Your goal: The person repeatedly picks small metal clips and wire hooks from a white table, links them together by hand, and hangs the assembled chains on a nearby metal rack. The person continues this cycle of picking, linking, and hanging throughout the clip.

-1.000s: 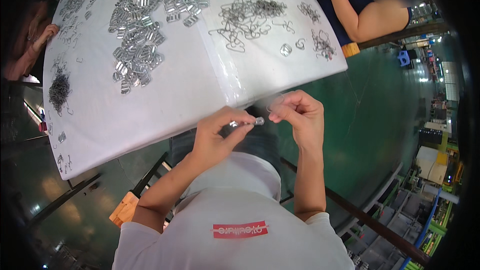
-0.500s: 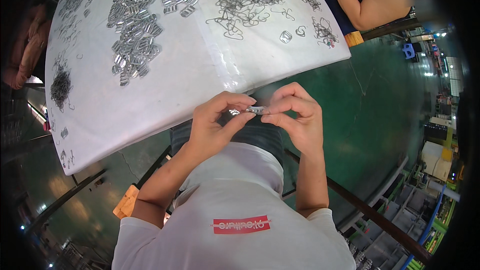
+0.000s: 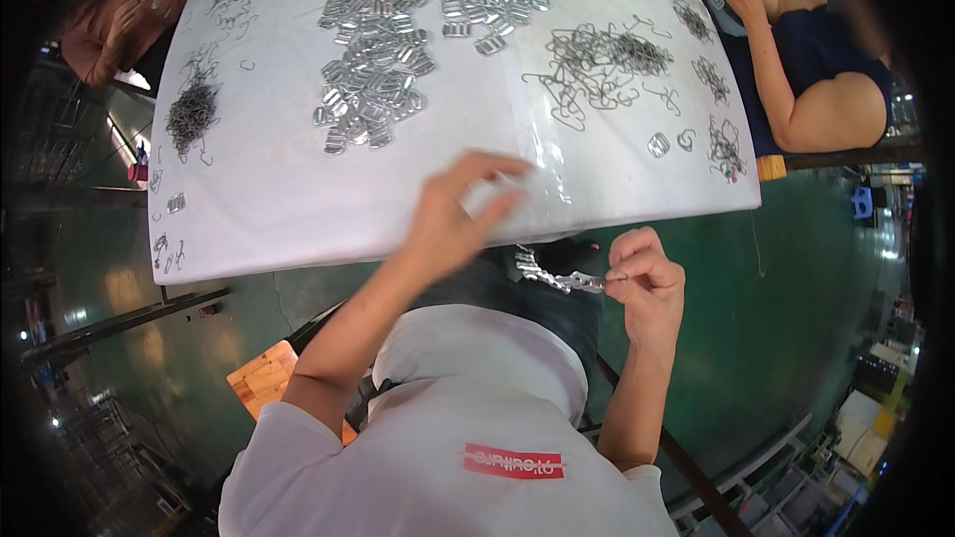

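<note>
My right hand (image 3: 647, 276) pinches one end of a short chain of shiny silver slotted links (image 3: 557, 280) between thumb and fingertips. The chain hangs in a curve to the left over my lap, beyond the table's front edge. Above the near part of the table is my left hand (image 3: 463, 207), slightly blurred, thumb and fingers apart with nothing visible between them. A large heap of loose silver slotted links (image 3: 383, 75) lies farther up the table. Bent wire hooks (image 3: 597, 65) form a tangled pile right of the heap.
The white-covered table (image 3: 269, 229) carries a dark clump of wire hooks (image 3: 192, 114) at left and smaller hook piles (image 3: 726, 147) along its right edge. Clear tape (image 3: 542, 129) runs across the cover. Co-workers' arms (image 3: 776, 70) show at right and at far left.
My left hand has let go of the link piece and moved up over the table. My right hand has moved lower and right, keeping the chain, more of which now shows.
</note>
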Available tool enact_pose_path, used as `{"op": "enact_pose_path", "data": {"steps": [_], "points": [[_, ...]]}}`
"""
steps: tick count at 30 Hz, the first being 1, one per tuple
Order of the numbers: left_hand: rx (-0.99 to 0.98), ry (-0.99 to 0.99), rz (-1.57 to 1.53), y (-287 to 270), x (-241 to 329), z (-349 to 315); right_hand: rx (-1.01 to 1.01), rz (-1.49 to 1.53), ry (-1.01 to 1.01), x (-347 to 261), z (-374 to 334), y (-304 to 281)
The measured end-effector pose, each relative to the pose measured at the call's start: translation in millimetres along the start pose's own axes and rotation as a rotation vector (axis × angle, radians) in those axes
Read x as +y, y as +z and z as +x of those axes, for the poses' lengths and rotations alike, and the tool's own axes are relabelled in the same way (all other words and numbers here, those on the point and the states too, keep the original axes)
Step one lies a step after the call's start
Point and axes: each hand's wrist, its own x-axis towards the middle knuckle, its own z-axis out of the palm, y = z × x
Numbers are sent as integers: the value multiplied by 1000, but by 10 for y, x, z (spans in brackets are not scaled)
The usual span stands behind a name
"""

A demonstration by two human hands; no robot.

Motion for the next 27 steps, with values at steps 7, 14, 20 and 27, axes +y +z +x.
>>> {"op": "enact_pose_path", "data": {"steps": [7,14,20,27], "points": [[288,-27,710,-847,-808,739,17,12,29,10,-9,12],[102,-15,940,-999,-1139,1271,2,-2,-18,-22,-27,40],[-108,-131,955,-1052,-1165,1425,23,-9,31,-45,-66,46],[-40,-129,1037,-1068,-1113,1334,24,4,70,-51,-87,72]]}}
